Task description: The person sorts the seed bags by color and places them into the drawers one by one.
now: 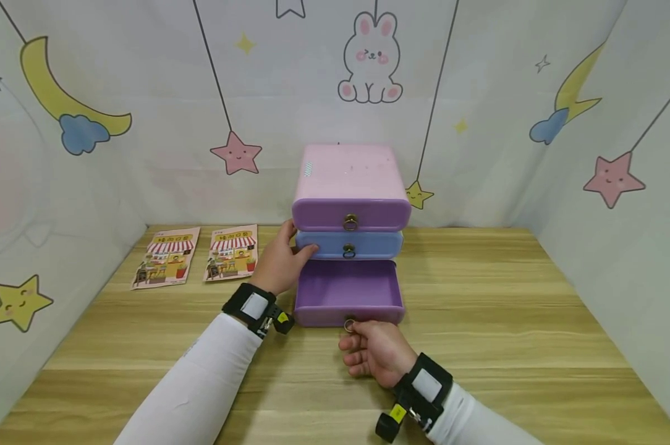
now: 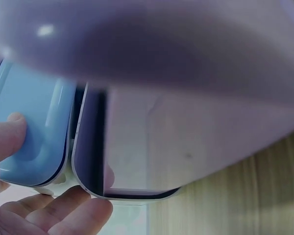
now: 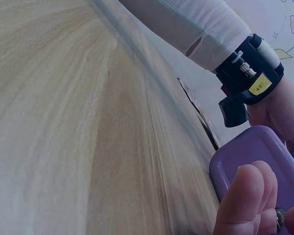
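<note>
A small chest of drawers (image 1: 348, 173) with a pink top stands at the back middle of the table. Its bottom purple drawer (image 1: 348, 316) is pulled out, and its inside shows bare. My right hand (image 1: 381, 352) pinches the ring pull (image 1: 348, 325) on that drawer's front. At the chest's left side, my left hand (image 1: 282, 259) steadies it: the thumb presses the front of the blue middle drawer (image 2: 34, 117), while the other fingers lie along the side. The purple top drawer (image 1: 324, 215) and the blue one sit pushed in.
Two printed packets (image 1: 167, 258) with striped awnings lie at the left on the wooden table (image 1: 479, 321). A white cloth backdrop (image 1: 173, 111) with cartoon stars, moons and a rabbit hangs close behind the chest and along both sides.
</note>
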Action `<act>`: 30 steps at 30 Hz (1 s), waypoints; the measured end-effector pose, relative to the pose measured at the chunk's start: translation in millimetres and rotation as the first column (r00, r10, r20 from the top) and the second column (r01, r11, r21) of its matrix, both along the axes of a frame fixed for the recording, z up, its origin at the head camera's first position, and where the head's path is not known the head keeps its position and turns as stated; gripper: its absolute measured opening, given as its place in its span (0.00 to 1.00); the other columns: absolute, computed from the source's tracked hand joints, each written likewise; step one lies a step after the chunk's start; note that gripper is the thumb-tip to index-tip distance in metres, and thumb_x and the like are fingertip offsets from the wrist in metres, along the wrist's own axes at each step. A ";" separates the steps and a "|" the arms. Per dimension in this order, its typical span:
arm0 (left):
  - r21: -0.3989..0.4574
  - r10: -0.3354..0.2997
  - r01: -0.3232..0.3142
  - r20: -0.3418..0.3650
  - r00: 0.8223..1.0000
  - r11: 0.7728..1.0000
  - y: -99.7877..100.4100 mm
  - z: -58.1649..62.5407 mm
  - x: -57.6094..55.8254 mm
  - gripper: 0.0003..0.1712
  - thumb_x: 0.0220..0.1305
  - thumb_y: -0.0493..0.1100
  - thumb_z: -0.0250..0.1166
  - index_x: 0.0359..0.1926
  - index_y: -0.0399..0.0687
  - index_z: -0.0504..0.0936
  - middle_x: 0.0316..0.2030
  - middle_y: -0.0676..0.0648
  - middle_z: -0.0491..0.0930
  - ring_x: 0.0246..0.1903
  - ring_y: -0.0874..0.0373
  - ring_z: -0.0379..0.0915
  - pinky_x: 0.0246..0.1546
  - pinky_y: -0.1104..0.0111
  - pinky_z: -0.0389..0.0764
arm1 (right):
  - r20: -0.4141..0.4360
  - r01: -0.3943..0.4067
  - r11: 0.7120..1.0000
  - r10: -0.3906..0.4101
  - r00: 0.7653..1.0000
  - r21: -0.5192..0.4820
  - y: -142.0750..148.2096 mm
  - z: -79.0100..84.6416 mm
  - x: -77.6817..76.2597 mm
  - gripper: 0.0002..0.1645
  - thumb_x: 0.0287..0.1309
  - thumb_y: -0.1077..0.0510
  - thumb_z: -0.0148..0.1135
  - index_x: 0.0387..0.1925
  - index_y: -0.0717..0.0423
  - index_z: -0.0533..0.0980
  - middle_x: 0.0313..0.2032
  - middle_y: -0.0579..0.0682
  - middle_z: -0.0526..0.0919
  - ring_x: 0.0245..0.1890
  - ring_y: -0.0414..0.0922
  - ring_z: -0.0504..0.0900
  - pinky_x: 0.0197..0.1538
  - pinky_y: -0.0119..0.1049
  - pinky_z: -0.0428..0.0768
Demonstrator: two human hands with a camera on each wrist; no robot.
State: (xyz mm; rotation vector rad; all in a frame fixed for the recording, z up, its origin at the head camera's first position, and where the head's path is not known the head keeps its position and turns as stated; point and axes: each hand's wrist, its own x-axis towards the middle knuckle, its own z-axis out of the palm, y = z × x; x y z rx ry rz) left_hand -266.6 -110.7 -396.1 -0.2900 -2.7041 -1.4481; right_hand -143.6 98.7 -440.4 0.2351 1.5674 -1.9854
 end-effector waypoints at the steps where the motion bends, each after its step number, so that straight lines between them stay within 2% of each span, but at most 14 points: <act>1: -0.002 -0.003 0.003 -0.002 1.000 1.000 -0.4 0.0 0.0 0.39 0.65 0.59 0.60 0.72 0.69 0.52 0.74 0.50 0.56 0.61 0.44 0.72 0.53 0.54 0.80 | 0.000 -0.006 1.000 0.006 1.000 0.002 0.8 0.3 0.3 0.12 0.70 0.55 0.42 0.45 0.58 0.67 0.24 0.42 0.82 0.19 0.39 0.78 0.24 0.33 0.79; 14: -0.022 -0.010 0.010 -0.005 1.000 1.000 -2.7 -0.2 -0.3 0.39 0.66 0.57 0.60 0.72 0.70 0.52 0.74 0.49 0.56 0.60 0.43 0.73 0.53 0.55 0.80 | 0.000 -0.091 0.996 0.091 0.996 0.000 7.6 3.0 4.6 0.16 0.71 0.51 0.42 0.46 0.60 0.69 0.24 0.42 0.83 0.19 0.38 0.79 0.26 0.33 0.80; 19: -0.025 -0.023 0.023 0.002 1.000 0.999 -4.0 1.7 1.7 0.38 0.67 0.56 0.59 0.71 0.77 0.51 0.74 0.53 0.56 0.60 0.45 0.74 0.52 0.55 0.80 | 0.031 -0.168 0.986 0.168 0.985 0.011 8.7 0.9 6.8 0.15 0.68 0.51 0.45 0.44 0.58 0.70 0.27 0.44 0.84 0.20 0.39 0.80 0.25 0.32 0.80; 22: -0.030 -0.025 0.025 -0.002 1.000 0.999 -5.1 2.4 2.7 0.37 0.67 0.56 0.59 0.70 0.83 0.49 0.73 0.56 0.56 0.59 0.46 0.74 0.52 0.56 0.81 | 0.036 -0.213 0.977 0.212 0.977 0.028 9.0 0.3 8.5 0.17 0.67 0.51 0.46 0.47 0.60 0.69 0.28 0.46 0.84 0.21 0.39 0.80 0.25 0.32 0.80; 26: -0.049 -0.012 0.012 0.005 1.000 0.999 -9.1 2.6 3.3 0.37 0.67 0.58 0.58 0.69 0.86 0.47 0.74 0.57 0.53 0.61 0.46 0.73 0.53 0.56 0.80 | 0.000 -0.223 0.972 0.224 0.975 0.069 10.6 5.4 9.3 0.23 0.67 0.49 0.47 0.53 0.64 0.68 0.30 0.48 0.84 0.22 0.40 0.81 0.25 0.32 0.80; 30: -0.090 0.013 -0.013 0.010 1.000 0.996 -16.2 2.8 4.8 0.39 0.66 0.62 0.57 0.72 0.81 0.47 0.74 0.53 0.54 0.63 0.45 0.71 0.54 0.54 0.79 | -0.067 -0.209 0.971 0.218 0.974 0.118 17.0 16.6 6.6 0.28 0.68 0.47 0.47 0.56 0.67 0.67 0.32 0.49 0.85 0.23 0.40 0.82 0.26 0.33 0.81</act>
